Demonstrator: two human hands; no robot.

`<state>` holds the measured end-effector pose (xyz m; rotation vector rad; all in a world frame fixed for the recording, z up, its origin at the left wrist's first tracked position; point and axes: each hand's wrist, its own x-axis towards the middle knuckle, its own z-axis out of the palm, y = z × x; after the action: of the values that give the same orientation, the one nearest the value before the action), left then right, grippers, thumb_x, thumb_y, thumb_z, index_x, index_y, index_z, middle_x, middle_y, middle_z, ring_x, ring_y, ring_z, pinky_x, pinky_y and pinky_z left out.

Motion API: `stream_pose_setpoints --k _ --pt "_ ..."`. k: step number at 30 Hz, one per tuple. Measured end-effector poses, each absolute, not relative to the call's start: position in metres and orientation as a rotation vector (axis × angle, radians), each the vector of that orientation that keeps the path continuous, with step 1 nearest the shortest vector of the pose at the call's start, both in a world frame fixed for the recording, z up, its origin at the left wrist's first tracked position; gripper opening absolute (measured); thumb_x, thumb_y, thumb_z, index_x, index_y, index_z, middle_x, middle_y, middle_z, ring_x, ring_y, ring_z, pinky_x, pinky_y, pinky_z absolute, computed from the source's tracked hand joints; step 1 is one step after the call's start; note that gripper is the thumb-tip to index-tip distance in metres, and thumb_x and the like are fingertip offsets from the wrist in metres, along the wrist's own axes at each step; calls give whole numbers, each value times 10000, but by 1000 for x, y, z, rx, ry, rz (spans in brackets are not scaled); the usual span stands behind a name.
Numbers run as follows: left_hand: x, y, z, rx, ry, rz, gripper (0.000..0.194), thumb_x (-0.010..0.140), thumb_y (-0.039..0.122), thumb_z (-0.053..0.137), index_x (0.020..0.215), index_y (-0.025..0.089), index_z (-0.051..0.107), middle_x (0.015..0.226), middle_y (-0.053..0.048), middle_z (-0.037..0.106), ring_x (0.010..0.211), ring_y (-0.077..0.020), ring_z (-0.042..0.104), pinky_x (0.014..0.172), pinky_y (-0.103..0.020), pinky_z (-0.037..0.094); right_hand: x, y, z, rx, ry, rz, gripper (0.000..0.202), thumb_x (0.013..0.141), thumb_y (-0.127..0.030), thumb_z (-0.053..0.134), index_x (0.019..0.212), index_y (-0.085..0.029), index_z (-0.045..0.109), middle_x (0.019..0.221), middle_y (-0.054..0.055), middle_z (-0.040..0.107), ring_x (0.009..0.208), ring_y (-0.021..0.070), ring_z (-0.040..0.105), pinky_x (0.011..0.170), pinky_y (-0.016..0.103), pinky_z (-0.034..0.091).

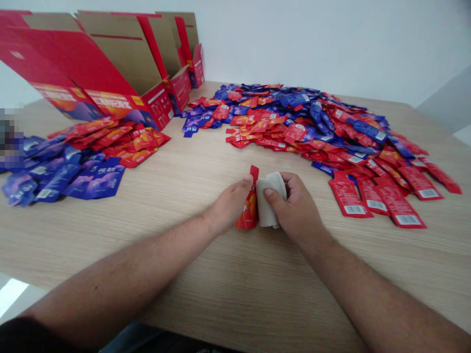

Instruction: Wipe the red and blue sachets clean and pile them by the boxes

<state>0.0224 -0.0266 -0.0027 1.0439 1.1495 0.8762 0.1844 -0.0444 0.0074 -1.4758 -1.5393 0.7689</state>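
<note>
My left hand [231,203] is closed on a red pouch [249,213] with an orange print, its narrow neck pointing up. Just to the right, my right hand [294,203] grips a folded light grey cloth [268,201], thumb on the near face and fingers behind it. The cloth is beside the pouch's right edge; whether they touch is hard to tell. Both hands are above the middle of the wooden table [198,264].
A wide heap of red and blue pouches [294,132] spreads from back centre to the right. At the left lie red pouches [136,147] and blue pouches [97,179]. Open red cartons [158,105] stand behind them, near the white wall [312,44].
</note>
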Motion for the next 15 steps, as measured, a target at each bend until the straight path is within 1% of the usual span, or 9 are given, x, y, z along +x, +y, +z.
stream_pose_setpoints --k 2,4,6,7,9,12,15 --pt "21 -28 0 916 1170 905 538 1036 622 427 927 185 723 921 -98 792 965 -255 745 788 -348 599 184 -51 13 -1352 -1775 589 291 914 -354 670 1177 -250 598 1072 79 713 949 270 666 838 432 556" --pt "19 -29 2 907 1180 914 554 1022 643 457 854 180 711 876 -85 781 906 -239 735 759 -329 589 183 -58 18 -1136 -2070 469 225 933 -248 639 1157 -258 617 1089 79 708 995 266 665 867 424 555" --pt "19 -29 4 916 1168 926 554 1023 632 467 816 176 703 868 -80 777 871 -221 725 751 -311 584 184 -60 21 -983 -2261 412 227 942 -167 604 1147 -259 626 1101 81 702 1024 262 660 885 419 559" --pt "20 -29 4 903 1166 930 545 1028 621 468 821 176 705 866 -76 776 853 -211 723 746 -303 583 185 -60 21 -976 -2289 389 234 948 -151 596 1154 -257 627 1106 84 699 1028 261 657 892 420 561" --pt "21 -28 4 840 1159 915 532 1039 609 451 853 180 705 820 -63 763 783 -198 719 711 -297 582 187 -56 20 -1067 -2238 336 228 966 -166 603 1178 -249 627 1106 93 696 1029 265 657 903 428 565" --pt "23 -28 5 790 1158 888 546 1030 644 441 872 187 695 748 -48 735 693 -193 708 652 -300 575 188 -53 18 -1173 -2133 285 223 970 -207 631 1190 -238 625 1083 95 700 1030 274 664 910 433 567" --pt "22 -27 6 831 1125 925 544 994 664 507 810 183 681 770 -66 745 736 -204 720 658 -297 574 184 -57 19 -1055 -2234 320 232 948 -175 627 1172 -235 630 1104 88 704 1034 262 666 910 416 569"
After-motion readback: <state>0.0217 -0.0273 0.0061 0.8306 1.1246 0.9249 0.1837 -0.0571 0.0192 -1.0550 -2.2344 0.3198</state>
